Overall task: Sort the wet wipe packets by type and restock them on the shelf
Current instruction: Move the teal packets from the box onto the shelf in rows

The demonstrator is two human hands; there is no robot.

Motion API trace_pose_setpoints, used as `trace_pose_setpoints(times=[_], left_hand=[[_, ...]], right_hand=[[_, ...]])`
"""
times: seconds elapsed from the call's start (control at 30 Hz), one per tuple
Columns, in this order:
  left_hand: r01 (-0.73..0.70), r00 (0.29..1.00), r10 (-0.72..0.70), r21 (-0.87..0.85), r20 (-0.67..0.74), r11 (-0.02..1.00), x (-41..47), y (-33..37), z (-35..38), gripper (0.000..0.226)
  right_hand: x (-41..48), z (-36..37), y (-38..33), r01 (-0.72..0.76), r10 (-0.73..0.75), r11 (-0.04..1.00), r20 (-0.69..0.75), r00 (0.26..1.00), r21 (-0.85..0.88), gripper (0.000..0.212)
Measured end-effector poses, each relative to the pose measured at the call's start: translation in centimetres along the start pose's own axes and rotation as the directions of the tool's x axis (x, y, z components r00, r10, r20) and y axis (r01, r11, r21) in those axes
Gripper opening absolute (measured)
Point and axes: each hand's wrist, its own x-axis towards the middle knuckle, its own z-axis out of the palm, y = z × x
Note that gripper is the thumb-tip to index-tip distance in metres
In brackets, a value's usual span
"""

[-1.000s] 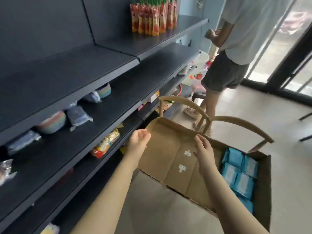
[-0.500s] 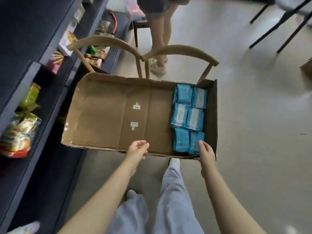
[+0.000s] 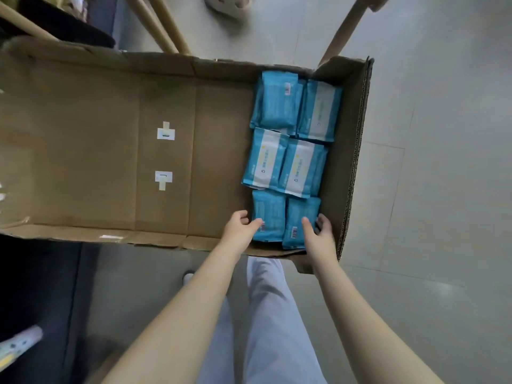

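Note:
An open cardboard box (image 3: 357,151) rests on a wooden chair, and blue wet wipe packets fill its right end in three side-by-side pairs. The far pair (image 3: 279,101) and middle pair (image 3: 266,159) lie untouched. My left hand (image 3: 241,228) curls its fingers against the left edge of the near-left packet (image 3: 270,214). My right hand (image 3: 318,234) has its thumb on top of the near-right packet (image 3: 297,217) and its fingers down that packet's right side, by the box wall. The rest of the box floor is bare cardboard.
Wooden chair legs (image 3: 163,26) show beyond the box. Another person's shoe (image 3: 227,5) is on the tiled floor at the top. The dark shelf unit (image 3: 33,300) runs along the left. My legs in light trousers (image 3: 266,314) stand just before the box.
My view has dropped from the shelves down onto the box. Both hands moved from the box's near edge into its right end, onto the two nearest packets.

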Motion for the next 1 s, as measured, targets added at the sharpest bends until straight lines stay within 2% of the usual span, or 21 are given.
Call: trace_pose_setpoints(times=[0.1,0.27,0.33,0.43,0.53,0.63,0.7,0.83,0.9,1.0], left_hand=[[0.042,0.998,-0.044,-0.042,-0.053,0.998,1.2,-0.2,2.3,0.051],[0.056,0.978,-0.058,-0.015,-0.199,0.998,2.2,-0.9,2.7,0.018],[0.060,0.980,-0.068,-0.050,-0.185,0.997,2.4,-1.2,2.0,0.012],[0.062,0.994,-0.071,-0.104,-0.085,0.993,2.2,-1.4,0.9,0.012],[0.019,1.000,-0.018,-0.138,0.006,0.990,1.7,-1.8,0.2,0.023],[-0.051,0.998,0.056,-0.176,0.023,0.983,0.3,-2.1,-1.0,0.019],[-0.056,0.998,0.057,-0.276,-0.006,0.960,-1.1,-2.6,-2.5,0.013],[-0.029,0.999,0.011,-0.566,-0.036,0.824,-4.6,-4.4,-8.0,0.012],[-0.051,0.999,0.026,-0.702,-0.047,0.710,-7.2,-5.7,-11.7,0.014],[-0.162,0.987,0.088,-0.838,-0.136,0.522,-11.9,-8.0,-17.9,0.014]], right_hand=[[0.6,0.7,1.1,0.035,-0.035,0.999,-0.041,0.999,-0.020,0.061],[1.5,1.8,1.2,0.039,-0.046,0.994,-0.063,0.997,-0.105,0.052],[1.9,2.3,0.9,0.024,-0.040,0.986,-0.094,0.995,-0.164,0.050],[2.2,3.0,0.1,-0.036,-0.002,0.970,-0.154,0.988,-0.241,0.044],[2.2,3.1,0.0,-0.015,-0.002,0.986,-0.100,0.995,-0.166,0.031],[0.4,1.9,-0.6,0.051,-0.053,0.998,-0.050,0.997,-0.046,0.024],[-1.4,1.2,-1.3,0.091,-0.092,0.993,0.009,0.996,0.068,0.015],[-6.1,2.4,-3.3,0.117,-0.157,0.967,0.164,0.974,0.226,0.010],[-9.4,4.5,-5.0,0.167,-0.228,0.953,0.234,0.945,0.254,0.012],[-15.3,8.8,-7.6,0.212,-0.327,0.922,0.357,0.875,0.324,0.013]])
